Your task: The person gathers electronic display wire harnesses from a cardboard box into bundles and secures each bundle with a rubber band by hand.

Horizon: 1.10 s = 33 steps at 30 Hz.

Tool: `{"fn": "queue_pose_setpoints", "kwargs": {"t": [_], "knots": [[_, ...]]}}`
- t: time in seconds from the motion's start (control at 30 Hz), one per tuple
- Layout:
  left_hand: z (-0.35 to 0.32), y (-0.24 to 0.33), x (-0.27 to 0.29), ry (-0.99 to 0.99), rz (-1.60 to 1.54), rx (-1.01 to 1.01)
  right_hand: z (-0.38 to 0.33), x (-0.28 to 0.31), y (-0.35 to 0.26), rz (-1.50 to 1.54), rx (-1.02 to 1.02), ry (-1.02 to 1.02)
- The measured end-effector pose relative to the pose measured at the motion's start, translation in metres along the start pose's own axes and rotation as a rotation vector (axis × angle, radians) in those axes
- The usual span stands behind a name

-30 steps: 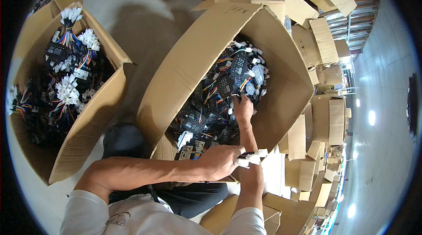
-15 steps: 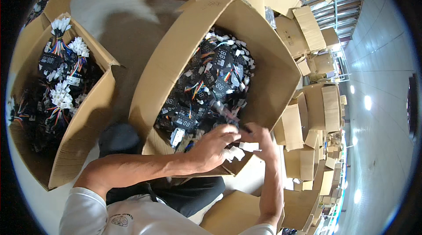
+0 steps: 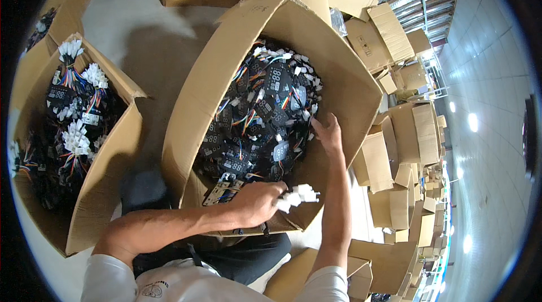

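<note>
A big open cardboard box (image 3: 226, 76) in front of me is filled with small black circuit boards (image 3: 265, 115) trailing coloured wires and white plug connectors. My left hand (image 3: 257, 203) is closed around a bunch of white connectors (image 3: 296, 196) at the box's near rim, with boards hanging under it. My right hand (image 3: 327, 132) reaches into the box at its right side, fingers spread on the pile, holding nothing I can see.
A second open box (image 3: 107, 183) on my left holds sorted boards with bundled white connectors (image 3: 76, 138). Folded and stacked empty cartons (image 3: 395, 132) crowd the right side and the back. Grey concrete floor (image 3: 141, 31) lies between the boxes.
My right hand left the bundle near my left hand and stretched back into the box's right side. My left hand kept hold of the white connectors.
</note>
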<state>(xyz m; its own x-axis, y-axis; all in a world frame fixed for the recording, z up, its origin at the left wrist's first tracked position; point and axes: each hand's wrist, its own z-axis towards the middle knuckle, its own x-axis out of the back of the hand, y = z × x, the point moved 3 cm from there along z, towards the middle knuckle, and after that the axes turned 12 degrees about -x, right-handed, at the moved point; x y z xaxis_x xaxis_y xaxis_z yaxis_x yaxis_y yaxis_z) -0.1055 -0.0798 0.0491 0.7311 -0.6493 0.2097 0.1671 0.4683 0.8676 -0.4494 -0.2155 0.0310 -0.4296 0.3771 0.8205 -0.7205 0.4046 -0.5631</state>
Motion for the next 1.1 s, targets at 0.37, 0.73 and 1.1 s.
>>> {"fn": "queue_pose_setpoints", "kwargs": {"t": [0.37,0.73,1.1], "knots": [[0.004,-0.004,0.016,0.212,-0.044,0.048,-0.011,-0.035,-0.035,0.300,-0.027,-0.143],[0.001,0.007,0.016,0.420,-0.071,-0.198,-0.146,0.132,-0.122,0.299,0.062,0.096],[-0.002,0.013,0.004,-0.113,-0.388,-0.064,-0.228,0.086,-0.144,0.396,0.058,-0.929]]}}
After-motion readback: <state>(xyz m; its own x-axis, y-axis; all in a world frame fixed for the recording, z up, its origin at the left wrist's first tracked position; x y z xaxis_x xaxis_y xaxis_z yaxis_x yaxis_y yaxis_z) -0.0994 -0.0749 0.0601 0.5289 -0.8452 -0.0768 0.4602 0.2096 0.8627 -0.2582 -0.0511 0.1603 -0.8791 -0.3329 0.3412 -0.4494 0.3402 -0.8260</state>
